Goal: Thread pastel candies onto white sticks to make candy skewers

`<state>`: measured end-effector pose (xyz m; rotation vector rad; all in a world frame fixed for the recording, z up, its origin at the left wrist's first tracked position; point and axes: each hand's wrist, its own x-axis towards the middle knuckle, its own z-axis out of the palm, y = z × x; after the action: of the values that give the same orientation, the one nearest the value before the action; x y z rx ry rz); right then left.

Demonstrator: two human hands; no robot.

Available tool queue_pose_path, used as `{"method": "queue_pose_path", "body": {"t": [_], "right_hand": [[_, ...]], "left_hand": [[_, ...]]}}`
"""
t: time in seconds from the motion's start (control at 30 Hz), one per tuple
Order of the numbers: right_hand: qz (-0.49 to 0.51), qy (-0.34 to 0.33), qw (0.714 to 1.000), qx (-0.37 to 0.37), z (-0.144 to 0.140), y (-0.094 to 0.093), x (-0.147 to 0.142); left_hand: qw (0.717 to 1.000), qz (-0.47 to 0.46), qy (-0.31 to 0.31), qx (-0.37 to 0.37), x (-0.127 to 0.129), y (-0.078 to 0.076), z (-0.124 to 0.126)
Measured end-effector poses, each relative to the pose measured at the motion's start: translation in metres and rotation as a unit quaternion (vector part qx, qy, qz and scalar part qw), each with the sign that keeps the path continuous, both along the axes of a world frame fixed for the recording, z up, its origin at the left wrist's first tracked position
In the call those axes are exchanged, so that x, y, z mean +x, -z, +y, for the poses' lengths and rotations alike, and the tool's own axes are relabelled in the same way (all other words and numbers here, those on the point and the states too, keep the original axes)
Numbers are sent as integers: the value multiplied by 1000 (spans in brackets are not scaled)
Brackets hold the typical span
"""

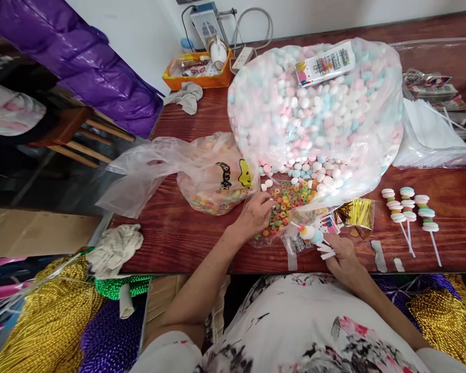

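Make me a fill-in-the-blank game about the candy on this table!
1. The left hand reaches into the pile of colourful cereal ____.
2. The right hand holds white sticks with a ____ threaded on.
3. Finished skewers lie on the table; there are ____ of them.
4. The big clear bag is full of pastel ____.

Missing words: rings; marshmallow; three; marshmallows
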<state>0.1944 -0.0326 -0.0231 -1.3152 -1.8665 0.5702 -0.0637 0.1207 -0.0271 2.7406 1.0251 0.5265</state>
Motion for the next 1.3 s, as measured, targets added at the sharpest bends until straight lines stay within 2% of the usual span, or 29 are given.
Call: {"method": "queue_pose_path", "body": {"t": [0.1,0.17,0.2,0.27,0.33,0.43,0.47,0.53,0.6,0.73,0.83,0.93,1.0,1.17,1.3], "right_hand": [[-2,-6,1000,8,3,0,-6],[-9,-2,1000,6,3,1,-8],[-11,-1,1000,2,3,1,-9],[-8,-5,1000,-7,3,-1,-11],[-2,-13,1000,-15,3,-4,-13],[1,-18,1000,-21,4,-11,-17],[1,-19,1000,-23,5,-12,-18],[0,-18,999,-26,5,-15,-19],[-2,-14,1000,-24,5,-18,-19],[-3,-6,1000,-25,3,-20,-18],[2,-3,999,-44,0,-21,-18],[6,-15,999,-46,-2,-22,-18],[9,-22,999,-47,-4,-21,-18],[64,-19,993,-93,-6,-19,-22],[164,-1,977,-137,-6,-16,-36]], "left_hand": [[998,-45,0,-46,-1,-3,2],[986,-131,-24,-105,-3,-8,-1],[969,-193,-44,-146,-3,-11,-4],[911,-325,-88,-239,-1,-19,-15],[832,-435,-121,-322,5,-25,-27],[728,-546,-152,-385,20,-32,-44],[705,-570,-156,-390,25,-34,-48],[682,-602,-156,-384,33,-36,-55],[681,-616,-149,-367,39,-37,-60],[701,-615,-129,-338,44,-35,-68],[703,-618,-115,-332,45,-30,-73],[703,-624,-127,-317,47,-23,-76],[727,-612,-138,-280,48,-19,-77],[835,-529,-89,-119,46,-19,-78],[877,-468,-81,-77,47,-23,-82]]}}
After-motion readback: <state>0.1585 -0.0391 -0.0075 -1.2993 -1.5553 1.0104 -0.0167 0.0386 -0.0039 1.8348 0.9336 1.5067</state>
